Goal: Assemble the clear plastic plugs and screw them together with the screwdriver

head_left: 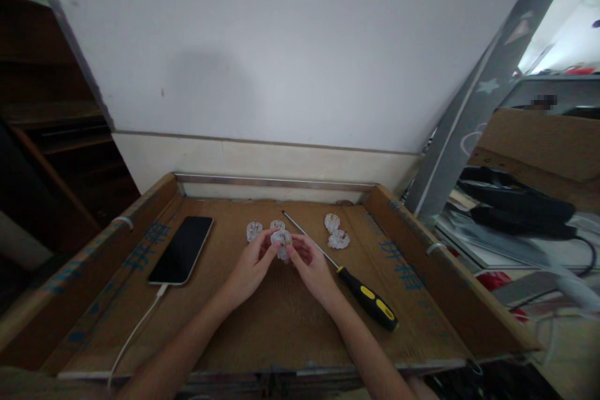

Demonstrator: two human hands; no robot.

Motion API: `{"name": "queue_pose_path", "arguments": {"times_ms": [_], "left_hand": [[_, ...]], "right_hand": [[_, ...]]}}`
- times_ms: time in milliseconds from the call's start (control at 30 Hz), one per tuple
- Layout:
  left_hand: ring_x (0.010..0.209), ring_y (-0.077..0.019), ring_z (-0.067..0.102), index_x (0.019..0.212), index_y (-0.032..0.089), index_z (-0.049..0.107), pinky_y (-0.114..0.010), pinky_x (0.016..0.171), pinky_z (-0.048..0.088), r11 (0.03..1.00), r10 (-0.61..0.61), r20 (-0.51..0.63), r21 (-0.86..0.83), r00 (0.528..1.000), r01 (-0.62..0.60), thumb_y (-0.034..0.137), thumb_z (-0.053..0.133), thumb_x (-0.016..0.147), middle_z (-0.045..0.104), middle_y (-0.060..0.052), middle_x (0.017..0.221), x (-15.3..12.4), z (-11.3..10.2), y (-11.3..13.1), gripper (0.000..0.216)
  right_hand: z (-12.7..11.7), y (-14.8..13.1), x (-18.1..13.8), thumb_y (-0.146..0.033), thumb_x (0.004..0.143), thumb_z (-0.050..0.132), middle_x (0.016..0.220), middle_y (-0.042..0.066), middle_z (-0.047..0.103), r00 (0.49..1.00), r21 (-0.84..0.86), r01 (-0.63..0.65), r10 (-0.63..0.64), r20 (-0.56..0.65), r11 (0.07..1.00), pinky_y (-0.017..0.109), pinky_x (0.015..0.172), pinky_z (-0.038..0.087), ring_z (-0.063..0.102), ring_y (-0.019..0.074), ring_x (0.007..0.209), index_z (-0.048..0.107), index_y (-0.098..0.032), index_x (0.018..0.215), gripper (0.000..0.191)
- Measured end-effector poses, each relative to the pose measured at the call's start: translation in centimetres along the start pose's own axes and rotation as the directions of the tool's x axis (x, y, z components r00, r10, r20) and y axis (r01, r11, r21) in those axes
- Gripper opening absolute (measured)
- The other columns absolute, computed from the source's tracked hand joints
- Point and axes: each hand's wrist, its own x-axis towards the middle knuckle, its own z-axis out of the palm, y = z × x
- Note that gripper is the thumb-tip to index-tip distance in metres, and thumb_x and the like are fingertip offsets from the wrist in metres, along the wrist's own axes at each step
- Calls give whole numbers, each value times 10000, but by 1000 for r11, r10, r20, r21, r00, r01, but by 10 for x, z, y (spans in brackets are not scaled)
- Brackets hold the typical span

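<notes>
Between my two hands is a clear plastic plug-like piece (282, 241) with metal parts inside, pinched by the fingertips and thumbs. My left hand (252, 267) grips it from the left, my right hand (313, 267) from the right. Just beyond the fingers lie two similar clear pieces, one to the left (254, 230) with pins pointing up and one behind (277, 225). A further pair, an upper piece (332, 221) and a lower piece (338, 239), rests right of my hands. A long screwdriver (366, 297) with a black and yellow handle lies diagonally beside my right hand.
A phone (182, 251) with a white charging cable (137, 327) lies on the left of the cardboard-lined surface (281, 331). Raised cardboard sides (450, 281) border it, with a white wall (300, 56) behind. A black bag-like item (515, 200) sits beyond the right side.
</notes>
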Motion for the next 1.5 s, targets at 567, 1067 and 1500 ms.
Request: {"name": "queue_pose_path", "arguments": {"times_ms": [567, 1067, 1500], "left_hand": [[985, -211, 607, 1073, 203, 541, -370, 898, 459, 948, -38, 5, -316, 999, 38, 410, 607, 770, 653, -63, 1031, 5, 1, -3, 373], [977, -193, 614, 992, 182, 606, -331, 877, 480, 969, 61, -104, -232, 993, -84, 370, 552, 833, 654, -71, 1031, 3, 4, -5, 252], [968, -205, 619, 1039, 177, 579, -346, 871, 478, 997, 60, -94, -34, 994, -63, 362, 495, 864, 667, -73, 1019, 1, 2, -3, 268]], "right_hand": [[-1, -13, 1, -421, 640, 728, 870, 19, 586, 999, 122, -34, 34, 5, 992, 245, 571, 478, 577, 113, 656, 588, -225, 1016, 446], [1, -11, -1, -416, 717, 665, 1014, 63, 628, 999, 72, -4, 2, 32, 997, 257, 545, 477, 556, 100, 594, 539, -240, 1153, 486], [1, -12, -2, -494, 750, 592, 892, 61, 639, 1000, -53, 18, -18, 9, 998, 269, 544, 493, 612, 158, 693, 566, -189, 973, 379]]}}
